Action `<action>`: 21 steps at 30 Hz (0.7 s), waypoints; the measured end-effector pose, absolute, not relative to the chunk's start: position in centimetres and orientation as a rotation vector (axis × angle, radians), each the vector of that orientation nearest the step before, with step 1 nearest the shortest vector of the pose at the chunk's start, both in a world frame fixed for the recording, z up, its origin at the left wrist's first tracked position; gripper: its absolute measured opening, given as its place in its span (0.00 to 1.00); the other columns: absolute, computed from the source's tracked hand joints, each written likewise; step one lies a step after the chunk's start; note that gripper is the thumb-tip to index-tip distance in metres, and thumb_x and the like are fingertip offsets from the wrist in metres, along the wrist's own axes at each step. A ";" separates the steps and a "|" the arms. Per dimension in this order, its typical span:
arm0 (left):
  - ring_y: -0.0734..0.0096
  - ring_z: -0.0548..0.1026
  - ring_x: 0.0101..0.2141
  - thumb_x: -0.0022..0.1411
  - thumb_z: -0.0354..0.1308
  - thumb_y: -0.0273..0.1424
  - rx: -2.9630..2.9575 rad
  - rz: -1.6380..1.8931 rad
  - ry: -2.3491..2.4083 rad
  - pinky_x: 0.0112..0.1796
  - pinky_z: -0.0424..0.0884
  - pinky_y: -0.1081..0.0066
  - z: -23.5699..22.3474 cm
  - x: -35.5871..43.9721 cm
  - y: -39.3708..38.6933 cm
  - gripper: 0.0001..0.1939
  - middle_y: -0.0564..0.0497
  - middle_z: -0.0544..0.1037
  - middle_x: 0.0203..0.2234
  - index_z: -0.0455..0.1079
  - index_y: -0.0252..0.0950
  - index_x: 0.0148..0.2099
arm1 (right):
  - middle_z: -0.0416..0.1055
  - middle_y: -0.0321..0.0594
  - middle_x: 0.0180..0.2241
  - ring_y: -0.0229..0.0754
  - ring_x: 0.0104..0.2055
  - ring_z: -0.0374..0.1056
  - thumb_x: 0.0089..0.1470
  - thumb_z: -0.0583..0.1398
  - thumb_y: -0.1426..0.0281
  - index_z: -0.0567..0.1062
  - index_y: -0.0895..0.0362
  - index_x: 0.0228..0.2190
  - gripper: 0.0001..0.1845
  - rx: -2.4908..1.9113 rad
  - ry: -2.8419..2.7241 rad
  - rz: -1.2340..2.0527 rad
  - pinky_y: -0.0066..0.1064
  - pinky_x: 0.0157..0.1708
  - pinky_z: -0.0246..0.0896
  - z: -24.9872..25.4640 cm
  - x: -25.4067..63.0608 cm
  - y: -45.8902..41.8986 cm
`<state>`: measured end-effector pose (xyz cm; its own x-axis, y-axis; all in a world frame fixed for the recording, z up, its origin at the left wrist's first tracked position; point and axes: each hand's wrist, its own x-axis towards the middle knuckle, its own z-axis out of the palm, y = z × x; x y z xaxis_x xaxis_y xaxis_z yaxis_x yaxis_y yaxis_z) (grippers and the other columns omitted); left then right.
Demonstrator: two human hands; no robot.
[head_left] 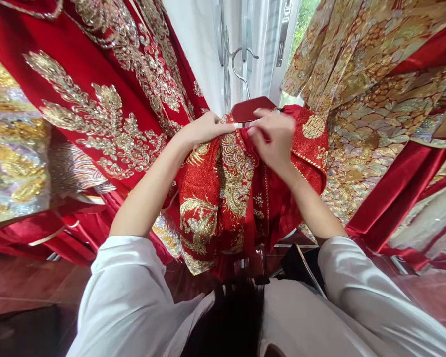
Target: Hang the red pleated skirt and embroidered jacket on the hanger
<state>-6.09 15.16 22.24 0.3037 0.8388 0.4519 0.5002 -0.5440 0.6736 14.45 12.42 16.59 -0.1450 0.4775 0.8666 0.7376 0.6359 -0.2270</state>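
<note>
Beaded red gown [96,106] hanging left of fingers [211,120]; left hand [205,131] grasping red jacket [236,186] by neckline, jacket draping below fingertips; hanger [247,110] showing between hands; right hand [275,138] blurring, fingers curling, can't tell whether gripping.

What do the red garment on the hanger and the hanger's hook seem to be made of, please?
The red garment looks like glittery fabric with gold-toned embroidery, judging by its soft folds and shiny motifs. The hook is probably polished metal, being silvery and glossy.
</note>
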 end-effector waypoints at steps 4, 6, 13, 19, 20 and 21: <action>0.65 0.73 0.24 0.50 0.63 0.21 2.027 0.997 1.244 0.28 0.68 0.68 23.2 -5.4 14.4 0.09 0.53 0.62 0.15 0.64 0.27 0.24 | 0.62 0.41 0.24 0.45 0.38 0.64 0.61 0.49 0.61 0.66 0.59 0.21 0.21 -1.221 -1.567 -0.218 0.36 0.40 0.58 19.8 20.2 16.2; 0.68 0.73 0.23 0.53 0.56 0.18 1.904 0.910 1.202 0.29 0.70 0.67 24.2 -5.1 14.5 0.06 0.51 0.66 0.16 0.65 0.25 0.25 | 0.52 0.35 0.19 0.38 0.29 0.60 0.60 0.50 0.64 0.60 0.58 0.17 0.22 -1.273 -1.623 -0.107 0.30 0.35 0.56 20.3 21.4 17.5; 0.74 0.72 0.22 0.62 0.54 0.22 1.843 0.592 0.971 0.33 0.73 0.63 26.9 -3.9 17.1 0.09 0.48 0.73 0.17 0.68 0.18 0.32 | 0.51 0.28 0.14 0.25 0.18 0.49 0.56 0.54 0.73 0.58 0.60 0.14 0.20 -1.288 -1.790 0.507 0.22 0.22 0.50 22.3 20.7 17.1; 0.69 0.74 0.25 0.53 0.60 0.16 1.902 0.653 1.032 0.35 0.74 0.60 26.2 -3.7 17.5 0.06 0.49 0.75 0.19 0.71 0.21 0.36 | 0.60 0.28 0.15 0.18 0.22 0.59 0.53 0.50 0.76 0.54 0.65 0.11 0.22 -1.378 -2.046 1.153 0.13 0.25 0.50 25.4 20.3 19.1; 0.67 0.75 0.25 0.51 0.62 0.17 1.922 0.652 1.014 0.34 0.75 0.60 26.1 -3.8 17.5 0.06 0.49 0.75 0.19 0.71 0.23 0.35 | 0.60 0.27 0.15 0.18 0.23 0.59 0.53 0.49 0.75 0.52 0.64 0.10 0.23 -1.386 -2.072 1.194 0.12 0.25 0.49 25.5 19.9 19.5; 0.64 0.76 0.27 0.50 0.63 0.18 1.952 0.644 0.986 0.34 0.75 0.60 25.9 -3.9 17.6 0.06 0.49 0.75 0.19 0.71 0.25 0.33 | 0.61 0.27 0.16 0.17 0.24 0.60 0.53 0.48 0.75 0.51 0.64 0.09 0.23 -1.386 -2.094 1.209 0.12 0.25 0.49 25.6 19.5 19.7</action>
<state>-3.93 17.64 25.89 0.5594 0.8258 0.0712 0.3966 -0.3421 0.8519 19.49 19.71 25.59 -0.4587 0.8745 -0.1576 0.5737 0.1560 -0.8041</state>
